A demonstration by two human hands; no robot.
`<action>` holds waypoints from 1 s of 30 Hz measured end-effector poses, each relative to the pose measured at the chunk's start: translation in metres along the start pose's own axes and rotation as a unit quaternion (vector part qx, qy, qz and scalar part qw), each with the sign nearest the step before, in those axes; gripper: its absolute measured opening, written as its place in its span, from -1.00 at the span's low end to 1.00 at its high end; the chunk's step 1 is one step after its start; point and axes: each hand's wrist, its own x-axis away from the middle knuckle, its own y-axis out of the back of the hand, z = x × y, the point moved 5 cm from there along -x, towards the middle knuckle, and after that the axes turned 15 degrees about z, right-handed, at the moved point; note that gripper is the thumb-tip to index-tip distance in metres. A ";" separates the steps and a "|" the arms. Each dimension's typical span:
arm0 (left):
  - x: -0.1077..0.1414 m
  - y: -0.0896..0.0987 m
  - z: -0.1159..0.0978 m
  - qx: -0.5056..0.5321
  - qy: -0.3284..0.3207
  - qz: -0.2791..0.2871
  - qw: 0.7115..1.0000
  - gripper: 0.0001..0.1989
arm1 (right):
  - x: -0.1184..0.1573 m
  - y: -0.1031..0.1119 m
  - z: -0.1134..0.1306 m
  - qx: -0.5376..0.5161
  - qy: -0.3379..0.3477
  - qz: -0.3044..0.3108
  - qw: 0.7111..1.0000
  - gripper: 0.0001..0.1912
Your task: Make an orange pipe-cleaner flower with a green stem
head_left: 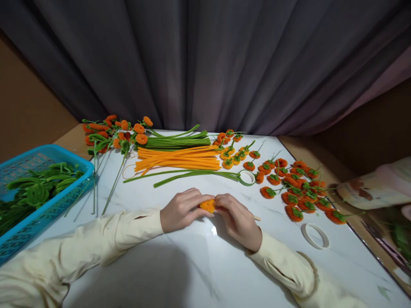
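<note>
Between my two hands, a small yellow-orange pipe-cleaner pumpkin (pixel 207 206) is held just above the white marbled table. My left hand (pixel 184 209) pinches it from the left, thumb below and fingers above. On its right side, the fingertips of my right hand (pixel 236 220) press against it, curled together. A thin pale stick (pixel 257 218) pokes out behind my right hand; its other end is hidden. Just beyond my hands lie a bundle of orange-yellow pipe cleaners (pixel 178 158) and a few loose green pipe cleaners (pixel 192 174).
A blue basket (pixel 88 169) of green pipe-cleaner leaves stands left. Orange flowers on stems (pixel 141 139) lie back left, with green pipe cleaners (pixel 180 141) beside them. Several small pumpkins (pixel 293 213) spread rightward. Tape rolls (pixel 316 236) lie right, near a bottle (pixel 369 188).
</note>
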 end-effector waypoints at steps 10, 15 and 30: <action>0.001 -0.002 0.000 0.011 -0.005 0.012 1.000 -0.69 | 0.001 -0.002 0.001 0.009 0.003 -0.005 1.000 -0.75; 0.000 0.000 0.001 0.025 0.009 -0.006 1.000 -0.57 | -0.002 0.004 0.002 -0.009 -0.006 -0.027 1.000 -0.80; 0.002 -0.001 0.000 0.058 -0.031 0.038 0.997 -0.41 | -0.002 0.012 -0.008 -0.070 -0.072 -0.038 0.994 -0.71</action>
